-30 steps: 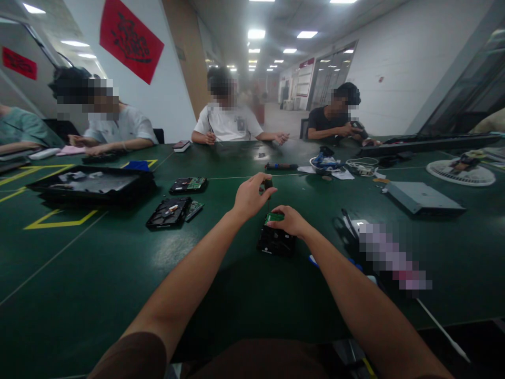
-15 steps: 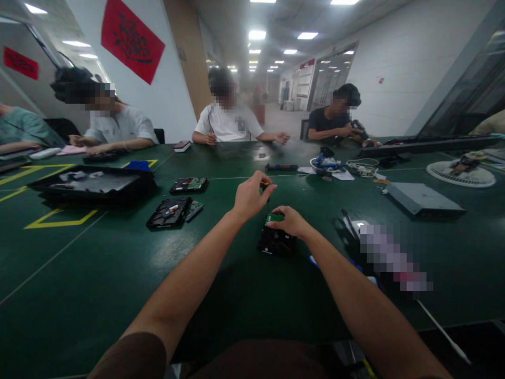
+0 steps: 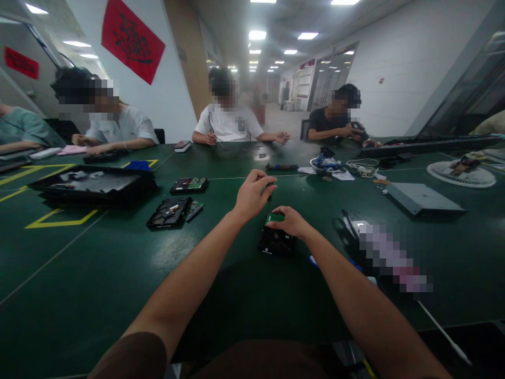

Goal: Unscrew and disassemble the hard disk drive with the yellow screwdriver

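Observation:
My left hand (image 3: 253, 195) is closed around the top of a small screwdriver (image 3: 270, 199), whose handle is mostly hidden by the fingers. Its thin shaft points down at a green circuit board (image 3: 272, 217) on the far end of a black hard drive (image 3: 276, 242). Whether the tip sits in a screw is too small to tell. From the right, my right hand (image 3: 292, 221) pinches the board, its thumb on top, and steadies the drive flat on the table. Left of my hands lie a second black drive (image 3: 169, 212), a loose circuit board (image 3: 194, 210) and another drive (image 3: 188, 185).
A black tray (image 3: 94, 190) stands at the left. Beyond my hands lies a dark screwdriver-like tool (image 3: 281, 167). To the right are a grey metal box (image 3: 426, 199), a white fan grille (image 3: 460, 175) and coiled cable (image 3: 362, 167). Several people sit across the green table (image 3: 98, 279).
The fingers of my left hand have shifted slightly on the screwdriver, and its yellowish top no longer shows. My right hand, the board and the drive have stayed in place.

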A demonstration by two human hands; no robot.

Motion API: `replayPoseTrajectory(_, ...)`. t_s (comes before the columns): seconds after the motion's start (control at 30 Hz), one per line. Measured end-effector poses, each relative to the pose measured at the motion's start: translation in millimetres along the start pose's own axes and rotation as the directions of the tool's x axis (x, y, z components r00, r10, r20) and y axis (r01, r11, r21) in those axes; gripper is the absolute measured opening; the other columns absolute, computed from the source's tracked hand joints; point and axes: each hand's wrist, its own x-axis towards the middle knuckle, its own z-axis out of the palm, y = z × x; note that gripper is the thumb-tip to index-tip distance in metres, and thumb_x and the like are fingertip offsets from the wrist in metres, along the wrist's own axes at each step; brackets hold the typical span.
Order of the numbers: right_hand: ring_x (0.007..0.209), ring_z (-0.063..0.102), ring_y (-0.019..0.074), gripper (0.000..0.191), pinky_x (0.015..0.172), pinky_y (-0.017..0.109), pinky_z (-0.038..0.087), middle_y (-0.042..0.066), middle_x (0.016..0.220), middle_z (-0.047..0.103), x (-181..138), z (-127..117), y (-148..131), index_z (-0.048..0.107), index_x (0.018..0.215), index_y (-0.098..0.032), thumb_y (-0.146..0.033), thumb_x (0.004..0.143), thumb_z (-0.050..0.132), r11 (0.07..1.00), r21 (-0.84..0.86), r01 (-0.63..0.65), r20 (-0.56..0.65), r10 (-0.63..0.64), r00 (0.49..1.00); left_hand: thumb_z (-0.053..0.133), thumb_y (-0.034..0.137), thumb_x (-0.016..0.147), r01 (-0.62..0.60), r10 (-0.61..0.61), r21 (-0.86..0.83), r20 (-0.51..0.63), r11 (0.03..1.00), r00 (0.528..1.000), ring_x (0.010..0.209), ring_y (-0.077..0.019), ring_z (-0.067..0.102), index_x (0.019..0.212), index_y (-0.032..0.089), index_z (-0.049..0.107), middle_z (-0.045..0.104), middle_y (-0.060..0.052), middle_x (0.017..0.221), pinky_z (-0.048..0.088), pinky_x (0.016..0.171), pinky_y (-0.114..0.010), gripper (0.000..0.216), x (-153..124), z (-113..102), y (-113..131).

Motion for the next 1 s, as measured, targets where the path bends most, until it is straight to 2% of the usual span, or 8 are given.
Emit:
replayPoseTrajectory(0.17, 0.11, 0.069, 0.0253, 0.051, 0.096, 0.036, 0.051, 0.008, 0.118, 0.074, -0.7, 0.1, -0.1, 0.075, 0.117, -0.025, -0.048, 0.074, 0.087, 1.0, -0.001, 0.009, -0.006, -0.009, 1.0, 0.056, 0.02, 0.102, -0.023, 0.024, 0.015, -0.001, 1.0, 1.0, 0.114, -0.0219, 0.067, 0.133, 0.022, 0.067, 0.069, -0.008, 0.123, 0.054, 0.101, -0.037, 0.033, -0.4, 3.7, -6.7)
replayPoseTrajectory(0.27, 0.109, 0.069, 0.0255, 0.051, 0.096, 0.036, 0.051, 0.008, 0.118, 0.074, -0.2, 0.4, 0.4, 0.075, 0.117, -0.024, -0.048, 0.074, 0.087, 1.0, -0.001, 0.013, -0.007, -0.013, 1.0, 0.062, 0.021, 0.1, -0.044, 0.044, -0.005, -0.002, 0.999, 0.999, 0.118, -0.0246, 0.067, 0.135, 0.021, 0.064, 0.07, -0.01, 0.127, 0.053, 0.104, -0.04, 0.036, -0.4, 6.8, -9.2)
replayPoseTrajectory(0.4, 0.109, 0.068, 0.0256, 0.05, 0.095, 0.036, 0.051, 0.008, 0.118, 0.074, 1.3, 1.0, 1.8, 0.075, 0.116, -0.024, -0.048, 0.075, 0.087, 1.0, 0.002, 0.019, 0.003, -0.019, 1.0, 0.073, 0.024, 0.093, -0.068, 0.066, -0.057, -0.044, 0.996, 0.997, 0.119, -0.0263, 0.067, 0.126, 0.021, 0.066, 0.07, -0.012, 0.127, 0.053, 0.105, -0.044, 0.033, -0.4, 9.1, -10.1)
replayPoseTrajectory(0.57, 0.111, 0.068, 0.0261, 0.05, 0.096, 0.036, 0.051, 0.008, 0.12, 0.073, 2.3, 1.4, 3.5, 0.075, 0.116, -0.025, -0.048, 0.074, 0.087, 1.0, 0.012, 0.021, 0.009, -0.021, 1.0, 0.079, 0.023, 0.088, -0.06, 0.049, -0.097, -0.109, 0.994, 0.993, 0.108, -0.0234, 0.067, 0.11, 0.021, 0.067, 0.066, -0.009, 0.117, 0.056, 0.095, -0.039, 0.025, -0.9, 8.0, -8.7)
replayPoseTrajectory(0.77, 0.112, 0.067, 0.0264, 0.051, 0.097, 0.037, 0.05, 0.009, 0.119, 0.073, 2.4, 1.7, 3.5, 0.075, 0.116, -0.024, -0.048, 0.073, 0.088, 1.0, 0.016, 0.018, 0.004, -0.018, 1.0, 0.069, 0.016, 0.093, -0.076, 0.073, -0.083, -0.039, 0.994, 0.997, 0.101, -0.0216, 0.066, 0.111, 0.021, 0.068, 0.068, -0.007, 0.11, 0.054, 0.093, -0.036, 0.018, -0.1, 3.2, -5.1)
replayPoseTrajectory(1.0, 0.111, 0.067, 0.0253, 0.05, 0.096, 0.035, 0.05, 0.008, 0.119, 0.073, 2.1, 2.0, 4.1, 0.075, 0.116, -0.026, -0.049, 0.074, 0.087, 1.0, -0.011, 0.02, -0.011, -0.02, 1.0, 0.059, 0.01, 0.094, -0.013, 0.014, -0.092, 0.009, 0.996, 1.0, 0.109, -0.0247, 0.067, 0.128, 0.02, 0.064, 0.071, -0.01, 0.122, 0.053, 0.098, -0.039, 0.036, -0.5, 6.9, -8.1)
